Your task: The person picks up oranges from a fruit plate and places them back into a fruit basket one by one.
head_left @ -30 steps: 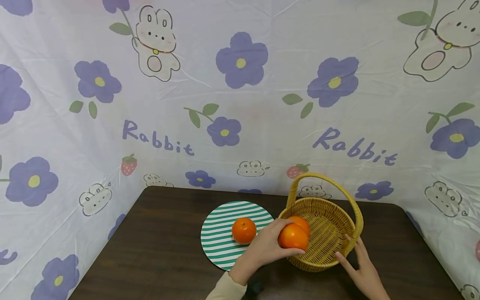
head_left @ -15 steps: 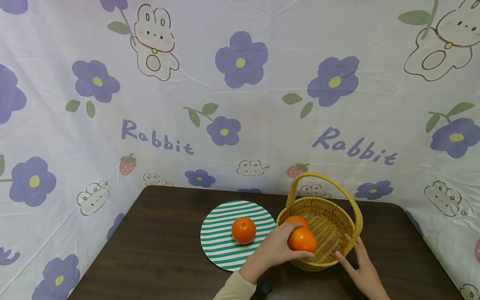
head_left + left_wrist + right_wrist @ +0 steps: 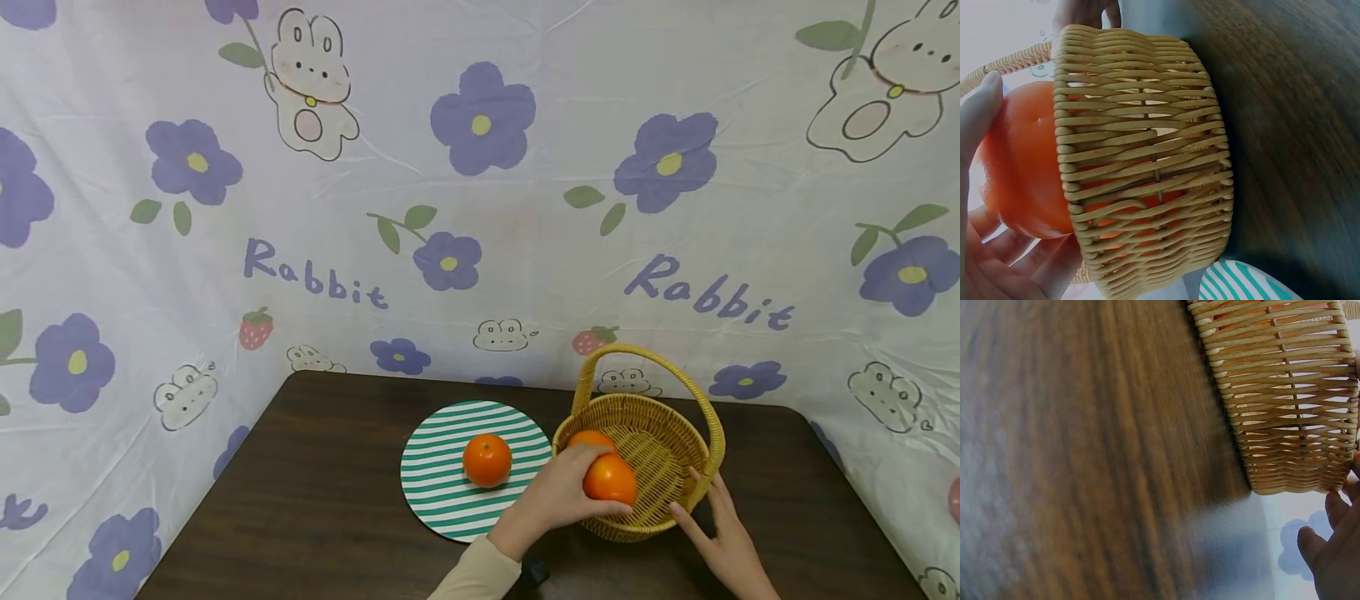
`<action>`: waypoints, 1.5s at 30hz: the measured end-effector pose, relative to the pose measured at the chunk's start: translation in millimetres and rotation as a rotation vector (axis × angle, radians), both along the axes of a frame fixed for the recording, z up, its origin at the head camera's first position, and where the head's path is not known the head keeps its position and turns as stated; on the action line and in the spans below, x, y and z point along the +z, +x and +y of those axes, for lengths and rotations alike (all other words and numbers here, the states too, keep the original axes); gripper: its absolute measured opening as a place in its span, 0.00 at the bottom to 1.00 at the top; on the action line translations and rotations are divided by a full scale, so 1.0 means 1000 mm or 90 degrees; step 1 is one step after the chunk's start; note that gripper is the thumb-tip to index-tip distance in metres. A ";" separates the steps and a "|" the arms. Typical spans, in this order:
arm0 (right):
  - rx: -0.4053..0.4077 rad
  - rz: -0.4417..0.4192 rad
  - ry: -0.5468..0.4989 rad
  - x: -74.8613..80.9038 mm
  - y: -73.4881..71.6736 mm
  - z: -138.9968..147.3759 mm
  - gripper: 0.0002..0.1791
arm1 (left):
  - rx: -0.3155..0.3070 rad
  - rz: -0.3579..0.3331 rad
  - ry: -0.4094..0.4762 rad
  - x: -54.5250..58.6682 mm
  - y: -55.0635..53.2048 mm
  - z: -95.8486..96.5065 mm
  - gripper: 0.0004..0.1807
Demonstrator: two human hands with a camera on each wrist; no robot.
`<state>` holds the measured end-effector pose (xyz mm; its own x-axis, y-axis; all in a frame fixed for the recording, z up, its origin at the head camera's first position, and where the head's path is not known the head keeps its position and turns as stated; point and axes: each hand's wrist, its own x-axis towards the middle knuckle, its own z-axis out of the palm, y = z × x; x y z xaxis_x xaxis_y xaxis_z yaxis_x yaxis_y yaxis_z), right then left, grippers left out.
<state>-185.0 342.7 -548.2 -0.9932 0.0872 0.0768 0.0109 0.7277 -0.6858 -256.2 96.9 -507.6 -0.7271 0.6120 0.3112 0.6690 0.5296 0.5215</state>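
At the lower right of the head view, the left hand [image 3: 562, 493] is grasping an orange [image 3: 612, 481] at the mouth of a wicker basket [image 3: 648, 462]. The right hand [image 3: 722, 542] is holding the basket's right side by the handle [image 3: 671, 369]. A second orange [image 3: 591, 439] is sitting inside; a third orange [image 3: 487, 460] is resting on a striped round mat [image 3: 435, 483], lower centre.

Glossy orange [image 3: 612, 481] at basket rim [image 3: 1063, 134]

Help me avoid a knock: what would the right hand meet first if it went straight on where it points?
The right hand would meet the basket first; its fingertips seem to touch it, though depth is unclear.
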 end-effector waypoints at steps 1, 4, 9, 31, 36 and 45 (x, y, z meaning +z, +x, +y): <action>0.000 0.000 0.001 0.000 0.000 0.000 0.40 | 0.001 0.000 -0.005 0.000 0.000 0.001 0.41; 0.001 0.004 0.000 0.000 0.001 0.000 0.40 | 0.004 -0.004 -0.018 -0.002 -0.001 0.004 0.41; 0.000 0.006 -0.007 -0.001 0.001 0.001 0.40 | 0.008 -0.015 -0.035 -0.005 -0.004 0.010 0.41; 0.006 0.016 -0.015 -0.003 0.002 0.001 0.39 | 0.024 -0.049 -0.076 -0.019 -0.023 0.040 0.42; 0.004 0.013 -0.011 -0.004 0.001 0.002 0.39 | 0.020 -0.040 -0.077 -0.022 -0.028 0.046 0.41; 0.005 0.029 -0.005 -0.002 0.000 0.001 0.38 | 0.018 -0.043 -0.101 -0.023 -0.035 0.058 0.41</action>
<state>-184.7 343.8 -550.1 -0.9894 0.0802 0.1211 -0.0261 0.7221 -0.6913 -291.6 155.1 -531.1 -0.7604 0.6289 0.1623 0.6194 0.6270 0.4725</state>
